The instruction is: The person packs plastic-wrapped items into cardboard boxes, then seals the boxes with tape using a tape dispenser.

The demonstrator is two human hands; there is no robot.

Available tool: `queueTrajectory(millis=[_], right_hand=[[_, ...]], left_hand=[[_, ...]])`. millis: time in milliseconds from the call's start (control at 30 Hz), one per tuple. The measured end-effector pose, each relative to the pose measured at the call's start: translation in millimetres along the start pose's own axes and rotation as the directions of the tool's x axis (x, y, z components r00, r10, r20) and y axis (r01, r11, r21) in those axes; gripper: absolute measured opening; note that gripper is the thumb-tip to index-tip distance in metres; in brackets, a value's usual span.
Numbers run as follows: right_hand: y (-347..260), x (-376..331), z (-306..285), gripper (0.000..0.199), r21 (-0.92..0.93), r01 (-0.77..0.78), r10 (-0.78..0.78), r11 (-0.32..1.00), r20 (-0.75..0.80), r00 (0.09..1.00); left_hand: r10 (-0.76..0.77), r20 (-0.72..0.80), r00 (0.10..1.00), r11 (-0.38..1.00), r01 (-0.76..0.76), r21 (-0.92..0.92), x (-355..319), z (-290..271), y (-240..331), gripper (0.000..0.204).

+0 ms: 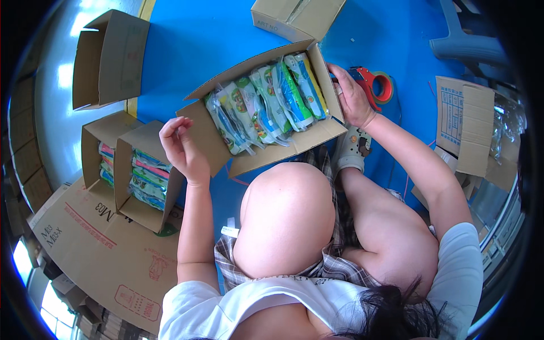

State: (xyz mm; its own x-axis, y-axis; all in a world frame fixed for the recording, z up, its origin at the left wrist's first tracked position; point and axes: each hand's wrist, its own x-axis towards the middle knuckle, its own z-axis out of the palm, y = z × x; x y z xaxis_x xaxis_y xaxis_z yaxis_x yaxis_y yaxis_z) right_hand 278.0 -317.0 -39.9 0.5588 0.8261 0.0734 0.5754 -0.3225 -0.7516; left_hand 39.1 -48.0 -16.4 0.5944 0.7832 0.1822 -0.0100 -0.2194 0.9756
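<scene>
An open cardboard box (218,165) is tilted on the blue floor in front of my knees. Inside it, several clear-wrapped packets (264,105) with green, white and blue prints stand side by side in a row. My right hand (352,99) grips the box's right wall, its fingers partly hidden along the outside. Just left of the box's left flap, my left hand (185,148) is raised with its fingers curled together, and nothing shows in it. A red tape dispenser (378,88) lies beyond my right hand.
Two boxes of packets, the nearer box (148,139) and another (102,136), stand at left on a flattened printed carton (107,243). An empty box (120,62) stands far left, a closed box (297,17) at the back. At right are a plastic stool (467,48) and opened cardboard (463,124).
</scene>
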Motion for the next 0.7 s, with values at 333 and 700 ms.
queueTrajectory(millis=[333, 700], right_hand=[[-27.3, 35.1, 39.4, 0.055, -0.224, 0.278, -0.191, 0.934, 0.345, 0.919], [-17.2, 37.5, 58.2, 0.065, -0.542, 0.302, -0.096, 0.784, 0.374, 0.922]], left_hand=[[-0.593, 0.257, 0.763, 0.653, 0.642, -0.402, 0.3, -33.2, -34.6, 0.031], [-0.135, 0.568, 0.812, 0.610, -0.383, 0.693, -21.8, 37.0, -48.0, 0.061]])
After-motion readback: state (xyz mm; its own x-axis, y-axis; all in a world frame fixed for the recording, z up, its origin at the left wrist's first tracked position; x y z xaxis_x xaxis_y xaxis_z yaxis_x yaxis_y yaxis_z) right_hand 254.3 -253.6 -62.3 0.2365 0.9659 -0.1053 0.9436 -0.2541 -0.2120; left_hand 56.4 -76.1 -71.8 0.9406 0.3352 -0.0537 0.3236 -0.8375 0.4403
